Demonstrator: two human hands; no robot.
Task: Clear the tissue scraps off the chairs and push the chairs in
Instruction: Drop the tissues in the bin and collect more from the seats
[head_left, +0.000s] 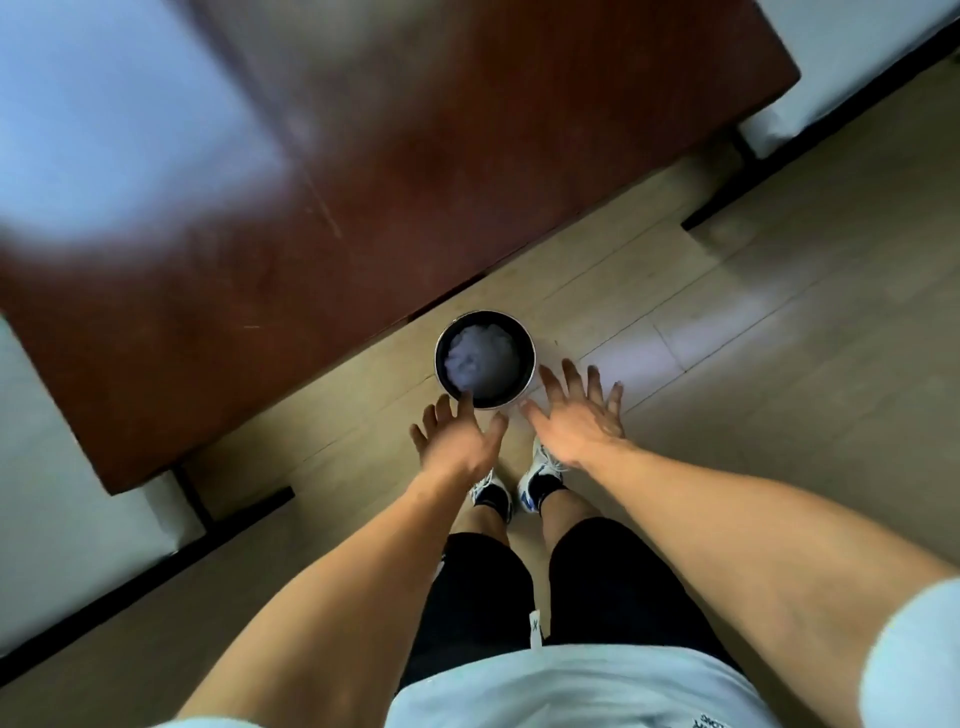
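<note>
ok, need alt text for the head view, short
Looking down, both open hands, left hand and right hand, reach toward a small round bin holding crumpled white tissue on a pale wood floor. A reddish-brown table fills the upper frame.

A dining or meeting room: a long dark wood table (415, 156) on pale plank flooring (779, 338), white-seated chairs (62, 493) tucked in.
</note>
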